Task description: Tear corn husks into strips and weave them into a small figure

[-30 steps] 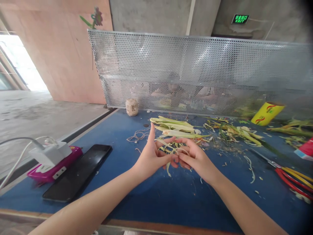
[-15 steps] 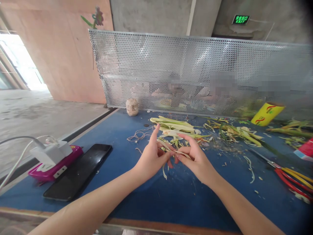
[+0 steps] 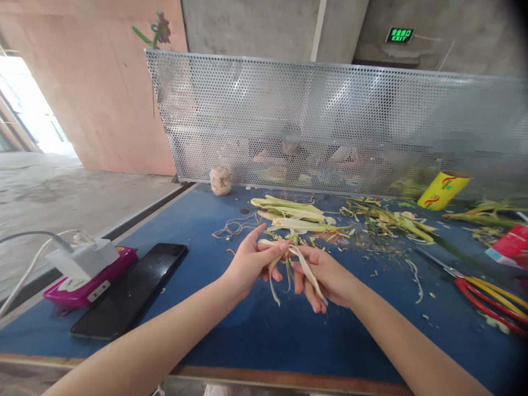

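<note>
My left hand [image 3: 252, 259] is closed, thumb and index finger pinching pale strips of corn husk above the blue table [image 3: 264, 335]. One husk strip [image 3: 304, 267] bends over at the pinch and hangs down across the fingers of my right hand [image 3: 325, 278]. That hand has its index finger at the same fold, its other fingers curled beneath the strip; its thumb is mostly hidden. Thinner strip ends dangle between the hands. Just beyond lies a pile of pale green husk leaves [image 3: 295, 209], with small yellowish bits under it.
A black phone [image 3: 132, 289] and a purple power strip [image 3: 93, 286] with a white plug lie left. Scissors [image 3: 466, 283] with red handles, a yellow roll [image 3: 443, 190] and plant scraps [image 3: 391, 220] are right. Thread [image 3: 235, 226] and a beige lump [image 3: 220, 180] sit near the perforated metal screen [image 3: 264, 115].
My right hand has turned and lowered its fingers, and the husk strip now drapes over them. My left thumb has come down onto the fold. The view has shifted slightly.
</note>
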A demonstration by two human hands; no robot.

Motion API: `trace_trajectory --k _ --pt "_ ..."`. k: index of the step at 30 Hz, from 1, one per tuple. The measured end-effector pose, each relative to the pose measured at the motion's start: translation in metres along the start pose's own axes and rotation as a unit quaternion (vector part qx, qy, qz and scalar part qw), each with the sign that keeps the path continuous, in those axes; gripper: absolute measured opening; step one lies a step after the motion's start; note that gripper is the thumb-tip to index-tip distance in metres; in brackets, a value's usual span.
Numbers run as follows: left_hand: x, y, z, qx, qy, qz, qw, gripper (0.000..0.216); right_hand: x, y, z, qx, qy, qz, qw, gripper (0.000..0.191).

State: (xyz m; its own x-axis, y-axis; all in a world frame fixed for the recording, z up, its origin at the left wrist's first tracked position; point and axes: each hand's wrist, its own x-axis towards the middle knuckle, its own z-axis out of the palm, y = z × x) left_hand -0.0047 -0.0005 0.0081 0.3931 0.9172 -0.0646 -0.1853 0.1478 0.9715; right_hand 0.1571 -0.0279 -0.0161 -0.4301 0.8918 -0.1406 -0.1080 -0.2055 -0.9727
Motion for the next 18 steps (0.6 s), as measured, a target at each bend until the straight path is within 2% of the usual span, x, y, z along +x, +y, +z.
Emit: trace_trajectory --k 2,5,8,13,18 --pt "-0.0013 0.0004 0.0013 0.01 -0.002 -0.005 1.0 0.086 0.0016 0.0026 0.003 -0.035 0.01 -0.03 0.999 0.04" --pt "-0.0029 0.0013 0.0037 0.031 -0.015 -0.008 0.999 0.087 0.0021 0.0017 0.0051 -0.084 0.09 -0.087 0.989 0.028" --pt "-0.0039 0.0011 0.0057 0.045 -0.022 -0.007 0.999 0.087 0.0013 -0.0017 0.0065 -0.107 0.131 -0.107 0.98 0.024" --pt "-0.0045 0.0008 0.0058 0.049 -0.014 0.026 0.998 0.087 0.0014 -0.0027 0.0091 -0.118 0.146 -0.102 0.977 0.022" --pt "-0.0039 0.0029 0.0057 0.062 0.019 0.051 0.997 0.089 -0.0003 -0.0017 0.0075 -0.169 0.139 -0.143 0.965 0.023"
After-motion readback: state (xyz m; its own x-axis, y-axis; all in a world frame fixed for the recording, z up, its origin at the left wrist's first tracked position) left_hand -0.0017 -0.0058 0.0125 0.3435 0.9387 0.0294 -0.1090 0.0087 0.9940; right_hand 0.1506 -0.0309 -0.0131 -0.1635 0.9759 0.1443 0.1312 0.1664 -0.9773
